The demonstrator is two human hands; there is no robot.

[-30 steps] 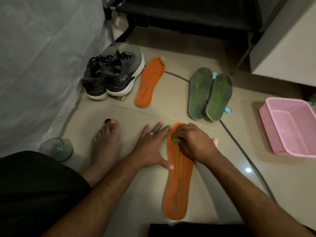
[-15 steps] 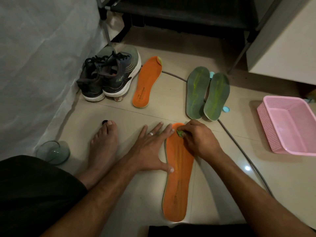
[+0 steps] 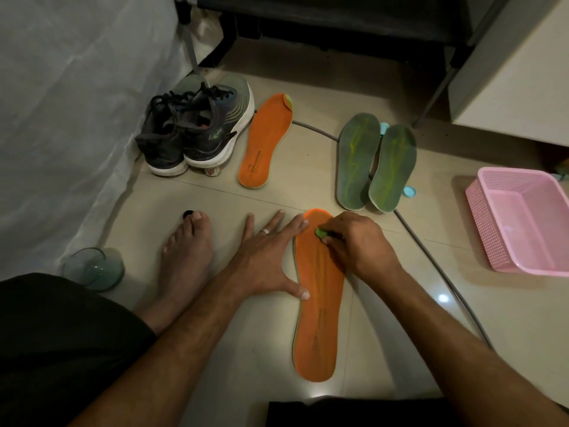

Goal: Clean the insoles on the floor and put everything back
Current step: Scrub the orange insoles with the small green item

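An orange insole (image 3: 317, 315) lies lengthwise on the tiled floor in front of me. My left hand (image 3: 268, 260) lies flat beside its left edge, thumb and forefinger pressing on it. My right hand (image 3: 357, 245) grips a small green scrubbing tool (image 3: 321, 233) against the insole's toe end. A second orange insole (image 3: 268, 140) lies further back beside a pair of dark running shoes (image 3: 197, 131). Two green insoles (image 3: 375, 161) lie side by side at the back right.
A pink plastic basket (image 3: 523, 223) stands at the right. A glass bowl (image 3: 94, 268) sits at the left by my bare foot (image 3: 184, 260). A grey cable (image 3: 431, 254) runs across the floor. Dark furniture legs and a white cabinet stand behind.
My right hand has slid the green tool up the insole toward its toe end. My left hand stays in place on the insole's edge.
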